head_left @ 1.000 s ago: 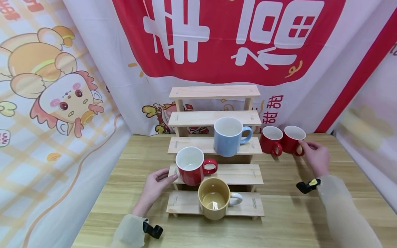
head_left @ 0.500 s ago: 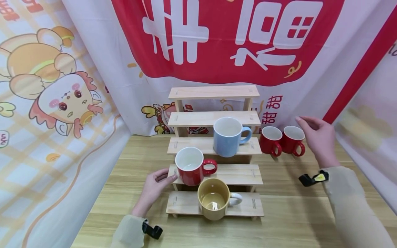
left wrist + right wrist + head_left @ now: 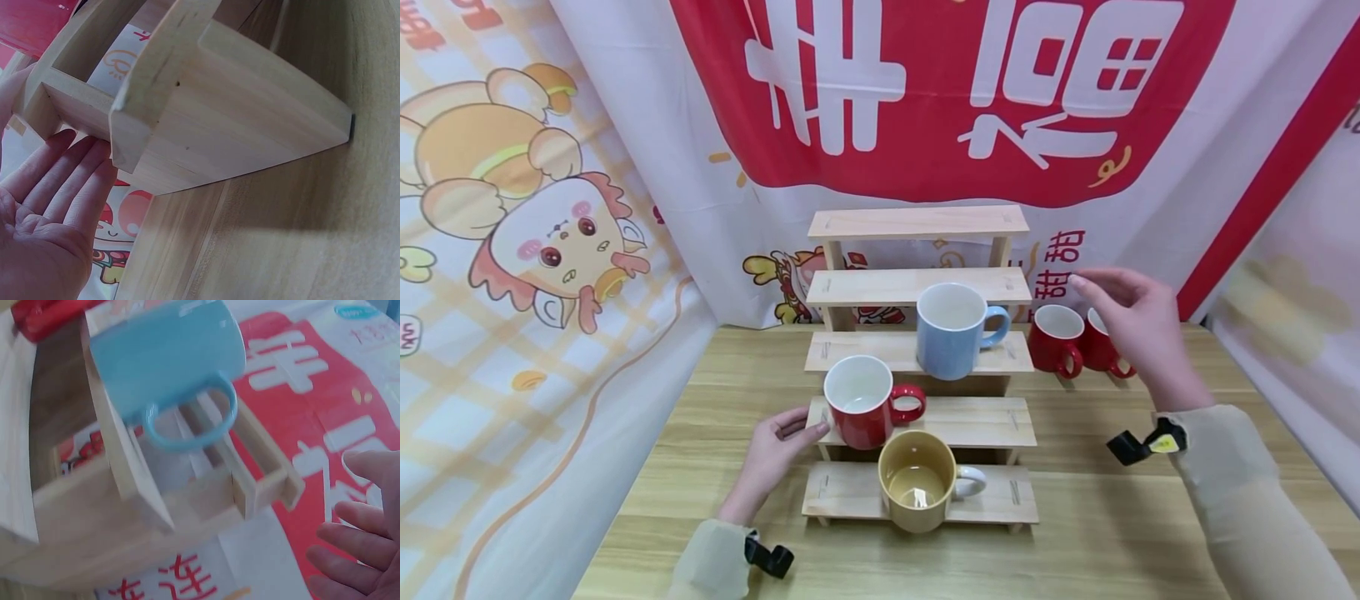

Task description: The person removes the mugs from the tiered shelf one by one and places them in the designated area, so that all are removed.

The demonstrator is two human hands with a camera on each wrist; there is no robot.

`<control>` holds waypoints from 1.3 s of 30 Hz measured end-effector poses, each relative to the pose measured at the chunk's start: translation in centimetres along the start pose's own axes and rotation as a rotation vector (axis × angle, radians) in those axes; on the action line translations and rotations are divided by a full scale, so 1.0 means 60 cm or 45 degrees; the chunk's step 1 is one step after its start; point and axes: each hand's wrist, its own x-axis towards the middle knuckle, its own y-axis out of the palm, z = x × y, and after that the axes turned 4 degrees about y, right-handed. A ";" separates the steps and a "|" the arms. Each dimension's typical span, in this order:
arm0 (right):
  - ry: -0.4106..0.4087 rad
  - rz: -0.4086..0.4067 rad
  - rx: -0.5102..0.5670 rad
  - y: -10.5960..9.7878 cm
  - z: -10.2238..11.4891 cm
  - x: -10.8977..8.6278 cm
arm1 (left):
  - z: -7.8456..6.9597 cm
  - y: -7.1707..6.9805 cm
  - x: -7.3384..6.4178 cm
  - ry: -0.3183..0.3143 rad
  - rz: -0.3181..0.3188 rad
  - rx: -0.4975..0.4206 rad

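My left hand (image 3: 782, 442) holds the left end of the second step of a wooden stepped stand (image 3: 990, 492), thumb on top. In the left wrist view its fingers (image 3: 74, 181) reach under that step. On this step, close to the thumb, stands a red mug (image 3: 860, 419). A yellow mug (image 3: 917, 487) with a white handle is on the lowest step, and a light blue mug (image 3: 951, 333) on the third. My right hand (image 3: 1138, 325) hovers right of the stand, fingers apart and nothing held. It partly hides one of two small red mugs (image 3: 1051, 343).
The top two steps (image 3: 917, 221) of the stand bear no mugs. Behind it hangs a printed cloth (image 3: 985, 179) with red and white patterns. Cloth also walls both sides of the wooden table (image 3: 700, 467).
My right hand has let go of the right small red mug's handle, lifted, and moved left over the small mugs. The left hand and the mugs have stayed in place.
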 end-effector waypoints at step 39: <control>-0.167 0.363 0.037 0.099 0.026 -0.007 | 0.000 0.001 -0.002 0.006 -0.016 -0.009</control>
